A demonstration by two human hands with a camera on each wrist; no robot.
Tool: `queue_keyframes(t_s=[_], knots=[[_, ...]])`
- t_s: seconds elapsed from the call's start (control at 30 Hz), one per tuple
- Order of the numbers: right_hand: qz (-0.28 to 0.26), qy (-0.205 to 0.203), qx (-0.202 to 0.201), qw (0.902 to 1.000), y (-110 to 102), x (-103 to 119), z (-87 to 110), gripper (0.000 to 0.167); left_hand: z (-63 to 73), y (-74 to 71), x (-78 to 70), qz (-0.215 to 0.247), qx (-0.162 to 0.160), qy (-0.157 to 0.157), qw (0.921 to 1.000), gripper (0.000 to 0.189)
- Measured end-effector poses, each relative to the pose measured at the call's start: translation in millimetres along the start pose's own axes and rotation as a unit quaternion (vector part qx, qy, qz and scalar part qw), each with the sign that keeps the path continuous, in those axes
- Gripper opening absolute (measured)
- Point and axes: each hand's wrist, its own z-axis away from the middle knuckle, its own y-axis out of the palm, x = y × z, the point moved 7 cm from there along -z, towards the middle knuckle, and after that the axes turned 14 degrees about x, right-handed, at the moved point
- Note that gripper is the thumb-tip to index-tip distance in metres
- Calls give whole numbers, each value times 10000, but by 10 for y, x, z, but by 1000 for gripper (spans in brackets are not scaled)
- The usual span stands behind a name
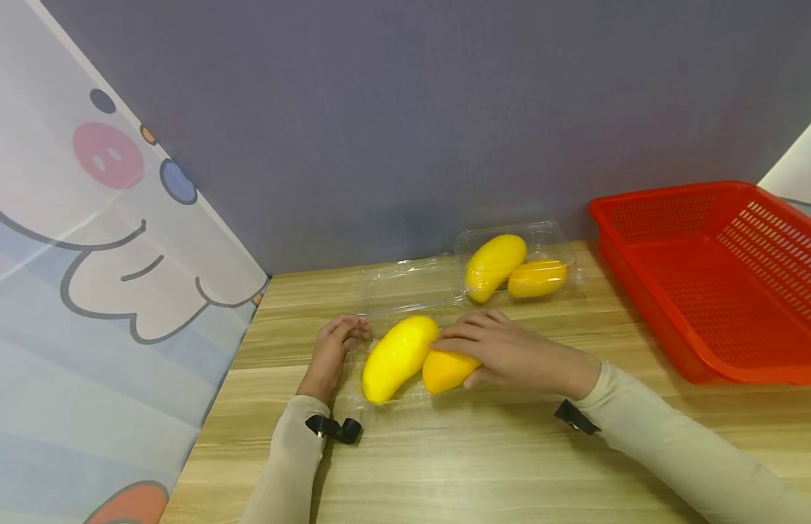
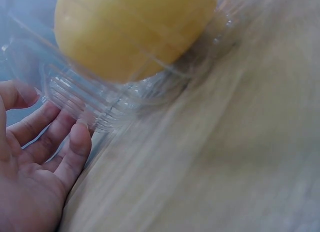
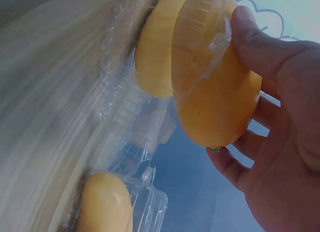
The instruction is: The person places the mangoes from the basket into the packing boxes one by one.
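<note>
My right hand (image 1: 510, 349) grips an orange-yellow mango (image 1: 447, 371), thumb on one side and fingers on the other. In the right wrist view this mango (image 3: 215, 101) is tilted, partly behind clear plastic. Beside it a brighter yellow mango (image 1: 400, 358) lies in a clear plastic clamshell box (image 1: 414, 400) whose lid (image 1: 412, 284) is folded back, away from me. At the box's left side, my left hand (image 1: 333, 353) holds the edge. The left wrist view has the thumb and fingers (image 2: 77, 139) at the ridged plastic wall, below a mango (image 2: 130, 31).
Behind the open box stands another clear plastic box (image 1: 569, 247) with two mangoes (image 1: 495, 266) inside, against the grey partition (image 1: 379, 145). A red perforated basket (image 1: 673, 320) is on the right. A cartoon-printed panel (image 1: 117, 291) borders the wooden table (image 1: 405, 473) on the left.
</note>
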Motion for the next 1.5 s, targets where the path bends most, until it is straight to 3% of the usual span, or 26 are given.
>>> queue_keyframes(t_s=[0.67, 1.07, 1.3, 1.5], knots=[[-2, -48, 101, 9999, 60, 12, -88, 71, 1, 0, 3, 81, -22, 28, 10000, 26], [-373, 62, 411, 9984, 107, -15, -104, 65, -5, -5, 5, 61, -40, -13, 10000, 26], [-753, -136, 288, 9967, 142, -38, -82, 51, -10, -3, 5, 95, -10, 22, 10000, 24], [-816, -176, 374, 9958, 154, -41, -80, 50, -12, -4, 9, 114, -4, 23, 9999, 24]])
